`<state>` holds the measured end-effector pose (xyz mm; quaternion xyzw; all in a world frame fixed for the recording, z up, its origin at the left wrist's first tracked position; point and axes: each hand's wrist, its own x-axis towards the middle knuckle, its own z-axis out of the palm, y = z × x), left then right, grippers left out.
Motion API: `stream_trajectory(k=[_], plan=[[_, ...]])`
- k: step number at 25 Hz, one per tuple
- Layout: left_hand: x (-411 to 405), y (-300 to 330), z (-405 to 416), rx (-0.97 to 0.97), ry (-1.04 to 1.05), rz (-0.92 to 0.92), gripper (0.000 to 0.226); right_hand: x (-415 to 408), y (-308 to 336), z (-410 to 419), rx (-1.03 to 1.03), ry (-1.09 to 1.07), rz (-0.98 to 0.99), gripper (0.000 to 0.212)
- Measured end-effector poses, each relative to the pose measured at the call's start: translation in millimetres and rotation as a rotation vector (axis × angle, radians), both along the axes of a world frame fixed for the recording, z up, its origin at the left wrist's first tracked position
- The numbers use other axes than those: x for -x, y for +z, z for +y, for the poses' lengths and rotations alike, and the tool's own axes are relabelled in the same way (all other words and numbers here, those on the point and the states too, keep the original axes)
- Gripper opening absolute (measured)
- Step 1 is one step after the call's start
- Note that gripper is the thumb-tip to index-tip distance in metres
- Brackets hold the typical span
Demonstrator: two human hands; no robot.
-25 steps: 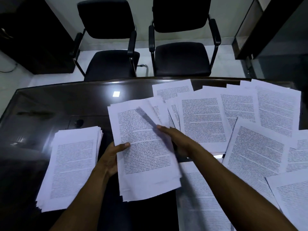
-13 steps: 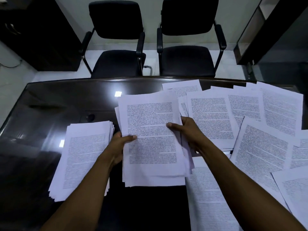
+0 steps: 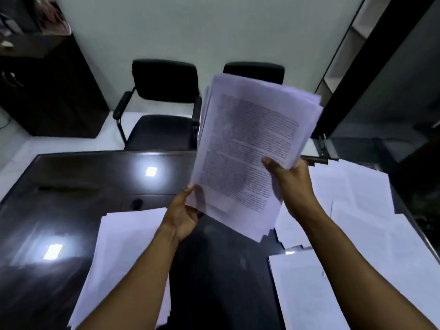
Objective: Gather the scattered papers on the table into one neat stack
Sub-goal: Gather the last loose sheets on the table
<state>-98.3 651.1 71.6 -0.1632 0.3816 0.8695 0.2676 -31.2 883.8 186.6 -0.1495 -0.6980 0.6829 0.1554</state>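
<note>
Dark table (image 3: 71, 210), stack (image 3: 123, 253) left of bundle (image 3: 247, 151): now raised upright off it, pinched by left hand (image 3: 183, 217), gripped by right hand (image 3: 292, 184).

Dense printed paragraphs are covering the top sheet of the raised sheaf (image 3: 247, 148), but blur is leaving no word legible.
</note>
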Motion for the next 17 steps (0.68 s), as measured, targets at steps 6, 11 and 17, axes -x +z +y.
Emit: stream_trajectory(k=[6, 11, 17], plan=[[17, 79, 37, -0.387, 0.199, -0.069, 0.065, 20, 61, -35, 0.027, -0.062, 0.178, 0.027], [28, 122, 50, -0.644, 0.194, 0.002, 0.059, 27, 77, -54, -0.01, -0.048, 0.16, 0.026], [22, 148, 48, -0.518, 0.244, 0.113, 0.056, 28, 79, -75, -0.039, -0.066, 0.126, 0.01]])
